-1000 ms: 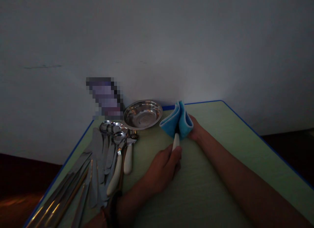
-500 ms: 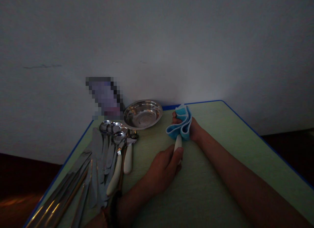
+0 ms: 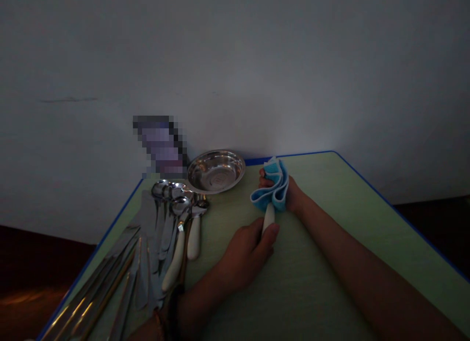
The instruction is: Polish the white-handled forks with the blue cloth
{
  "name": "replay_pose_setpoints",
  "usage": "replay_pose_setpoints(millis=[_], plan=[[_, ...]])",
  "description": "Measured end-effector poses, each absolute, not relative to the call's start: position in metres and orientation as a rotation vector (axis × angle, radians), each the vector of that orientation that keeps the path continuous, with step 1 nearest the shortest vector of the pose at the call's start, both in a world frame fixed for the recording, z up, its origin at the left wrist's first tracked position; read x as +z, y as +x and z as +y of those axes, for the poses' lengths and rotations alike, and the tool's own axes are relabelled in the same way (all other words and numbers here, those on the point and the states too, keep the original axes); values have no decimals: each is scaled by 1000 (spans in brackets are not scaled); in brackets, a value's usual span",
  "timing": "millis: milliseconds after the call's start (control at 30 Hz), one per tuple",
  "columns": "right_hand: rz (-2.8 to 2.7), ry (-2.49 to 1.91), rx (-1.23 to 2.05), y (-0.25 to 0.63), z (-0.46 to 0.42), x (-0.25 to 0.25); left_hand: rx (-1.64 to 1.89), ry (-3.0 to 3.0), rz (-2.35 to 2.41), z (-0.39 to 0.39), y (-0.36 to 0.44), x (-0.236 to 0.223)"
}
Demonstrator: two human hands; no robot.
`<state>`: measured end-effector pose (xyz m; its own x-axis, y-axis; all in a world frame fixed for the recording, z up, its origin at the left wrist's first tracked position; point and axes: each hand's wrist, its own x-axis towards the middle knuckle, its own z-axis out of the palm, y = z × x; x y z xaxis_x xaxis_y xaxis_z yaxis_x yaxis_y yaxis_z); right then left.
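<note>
My left hand (image 3: 246,253) is closed around the white handle (image 3: 270,217) of a utensil, which points away from me. The utensil's far end is hidden inside a folded blue cloth (image 3: 279,186) with pale edging, so its kind does not show. My right hand (image 3: 294,193) grips that cloth from behind, its fingertips curling round the left side. Both hands are just above the right-hand half of the table. To the left of my left hand lie several metal spoons (image 3: 180,206), some with white handles.
A shallow steel bowl (image 3: 216,177) stands at the table's back edge by the wall. Knives and long metal utensils (image 3: 91,292) lie along the left side. A blurred-out, screen-like object (image 3: 161,145) leans on the wall. The pale green table (image 3: 323,169) has a blue rim.
The whole view has shifted slightly, with things appearing a little further right. Both hands keep their hold on the utensil and cloth, almost unmoved.
</note>
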<state>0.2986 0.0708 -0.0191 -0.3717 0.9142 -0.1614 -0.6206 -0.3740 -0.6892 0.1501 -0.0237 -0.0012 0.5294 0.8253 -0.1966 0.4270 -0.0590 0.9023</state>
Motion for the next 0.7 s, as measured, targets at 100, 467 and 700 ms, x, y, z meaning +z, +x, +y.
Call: replay_pose_setpoints(millis=[100,467,700], plan=[[-664,-686,1912,298,70,-17,491,1628,1066,-25,149,1],[-856,-922,1769,297,62,-19,802,1397,1081,-30,152,4],[-811,-940,1700,293,62,-20,788,1376,1094,-28,153,2]])
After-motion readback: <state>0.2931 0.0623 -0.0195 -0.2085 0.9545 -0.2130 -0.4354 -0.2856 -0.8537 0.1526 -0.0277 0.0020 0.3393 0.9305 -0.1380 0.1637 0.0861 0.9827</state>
